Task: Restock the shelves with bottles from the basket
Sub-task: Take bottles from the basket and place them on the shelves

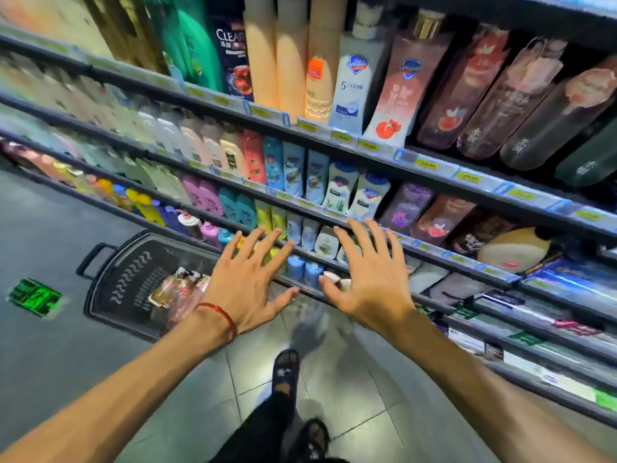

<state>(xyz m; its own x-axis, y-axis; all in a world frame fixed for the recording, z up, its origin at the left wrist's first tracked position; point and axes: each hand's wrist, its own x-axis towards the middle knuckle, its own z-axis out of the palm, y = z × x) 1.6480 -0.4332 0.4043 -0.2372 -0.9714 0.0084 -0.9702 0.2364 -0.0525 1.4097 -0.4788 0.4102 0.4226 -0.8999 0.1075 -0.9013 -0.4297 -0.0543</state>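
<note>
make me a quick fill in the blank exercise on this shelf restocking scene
1. The left hand and the right hand both hold ____.
2. The red string bracelet sits on the ____ wrist.
3. The black basket stands on the ____.
4. The dark bottle on the uppermost visible shelf reads ____.

Missing words: nothing; left; floor; CLEAR

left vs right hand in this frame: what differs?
The left hand has a red cord bracelet at its wrist; the right hand shows none. In this view the left hand overlaps the basket, beside its bottles, while the right hand overlaps the shelf rail. What they share: both are open with fingers spread, backs up, holding nothing.
</note>
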